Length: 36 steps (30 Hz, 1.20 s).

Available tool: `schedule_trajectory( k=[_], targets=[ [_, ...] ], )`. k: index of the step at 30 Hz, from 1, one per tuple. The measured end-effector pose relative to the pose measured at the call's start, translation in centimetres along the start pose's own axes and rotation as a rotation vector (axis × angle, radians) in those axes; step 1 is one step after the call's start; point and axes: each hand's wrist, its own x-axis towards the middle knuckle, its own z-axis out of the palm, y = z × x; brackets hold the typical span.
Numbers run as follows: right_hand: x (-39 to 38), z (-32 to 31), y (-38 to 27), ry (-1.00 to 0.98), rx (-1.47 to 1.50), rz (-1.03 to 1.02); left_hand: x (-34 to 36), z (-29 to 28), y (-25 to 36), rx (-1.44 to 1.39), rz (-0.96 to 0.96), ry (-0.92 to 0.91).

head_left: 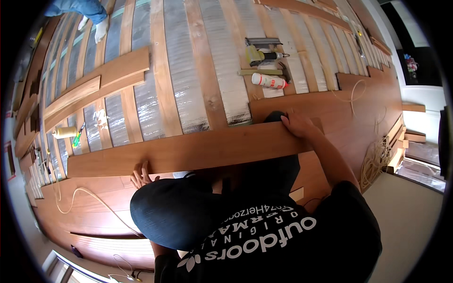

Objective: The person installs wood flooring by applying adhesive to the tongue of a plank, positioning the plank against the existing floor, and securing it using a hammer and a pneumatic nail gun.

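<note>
A long reddish-brown wooden plank point(212, 148) lies crosswise before me, above my lap. My right hand point(297, 126) grips its right end, fingers over the far edge. My left hand point(144, 174) holds the near edge toward the left, with curled fingertips on the wood and the rest partly hidden by my knee. Beyond the plank are pale battens point(165, 94) over silvery foil underlay point(193, 114). Laid brown flooring point(363, 108) runs along the right and below the plank. A white bottle point(269, 80) lies near a green-and-black nail gun point(262, 57).
Another person's legs and socked feet point(99, 26) stand at upper left. Loose boards point(94, 89) lie on the battens at left, near a tan bottle point(63, 132) and green-handled tool point(78, 136). A coiled hose point(375, 160) lies at right beside a grey surface point(406, 221).
</note>
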Motion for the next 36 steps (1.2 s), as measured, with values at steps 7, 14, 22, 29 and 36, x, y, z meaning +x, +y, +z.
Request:
schedule_trajectory(
  k=[7,14,22,29,36],
  targets=[
    [4.0,-0.7,-2.3,-0.21,0.064,-0.028,3.9,0.4,-6.7,0.048,0.383,0.24],
    [19.2,0.2,-1.3,0.384,-0.139,-0.27,6.8,-5.2,-4.4,0.082,0.597,0.144],
    [25.1,1.4,0.3,0.151,-0.329,-0.123,7.1,-7.0,2.8,-0.016,0.615,0.033],
    [21.2,-6.3,-1.9,0.329,-0.184,-0.301,8.6,-7.3,4.8,-0.073,0.6,0.005],
    [9.2,-22.8,-0.5,0.799,0.972,-0.45,11.7,-6.4,10.1,-0.169,0.561,-0.057]
  ],
)
